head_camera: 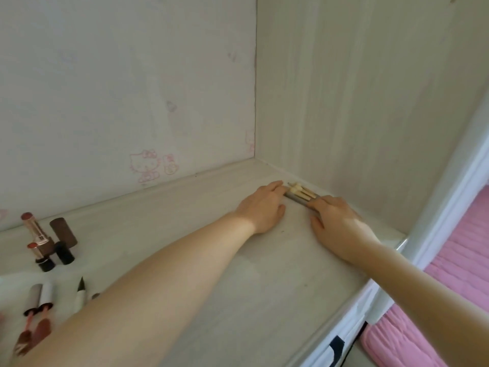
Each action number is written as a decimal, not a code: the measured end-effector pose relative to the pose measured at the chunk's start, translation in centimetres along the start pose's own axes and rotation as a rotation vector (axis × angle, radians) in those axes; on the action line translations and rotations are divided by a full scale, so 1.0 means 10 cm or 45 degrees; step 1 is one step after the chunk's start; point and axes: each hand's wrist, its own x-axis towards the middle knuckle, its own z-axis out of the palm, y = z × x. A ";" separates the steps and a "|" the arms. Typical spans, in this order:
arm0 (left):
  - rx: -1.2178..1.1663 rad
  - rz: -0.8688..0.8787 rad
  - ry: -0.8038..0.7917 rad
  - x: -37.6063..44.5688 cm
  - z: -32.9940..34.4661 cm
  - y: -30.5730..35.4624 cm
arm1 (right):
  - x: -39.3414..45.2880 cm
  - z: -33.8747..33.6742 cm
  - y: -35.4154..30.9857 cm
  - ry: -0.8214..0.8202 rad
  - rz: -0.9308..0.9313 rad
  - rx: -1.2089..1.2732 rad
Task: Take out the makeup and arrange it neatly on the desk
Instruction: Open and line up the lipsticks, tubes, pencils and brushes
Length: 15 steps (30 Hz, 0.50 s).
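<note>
While flat-fingered and gripping nothing, left hand (260, 207) and right hand (337, 223) bracketing the brushes (300, 193) in the desk (238, 287) corner, long axis running hand to hand, equally near

We see a small bundle of makeup brushes (300, 194) with pale bristle tips and grey handles lying flat on the tabletop (238, 274), tucked into its far right corner. Far left of the brushes stand two open lipsticks (37, 234) beside dark caps (63, 231); nearer lie lip gloss tubes (39, 298) and a dark-tipped pen (79, 295).
</note>
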 end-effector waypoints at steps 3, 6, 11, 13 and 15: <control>-0.017 -0.017 0.000 0.13 0.06 -0.01 | 0.03 0.06 0.05 0.081 -0.047 -0.082; -0.026 -0.022 0.059 0.16 0.09 -0.04 | 0.03 0.10 0.05 0.126 -0.067 -0.108; 0.025 0.028 0.122 0.08 0.06 -0.11 | 0.03 0.12 0.05 0.223 -0.123 -0.138; 0.035 0.046 0.129 0.02 0.02 -0.15 | 0.02 0.13 0.05 0.249 -0.148 -0.188; 0.026 0.052 0.117 -0.04 -0.04 -0.17 | 0.01 0.12 0.04 0.258 -0.167 -0.189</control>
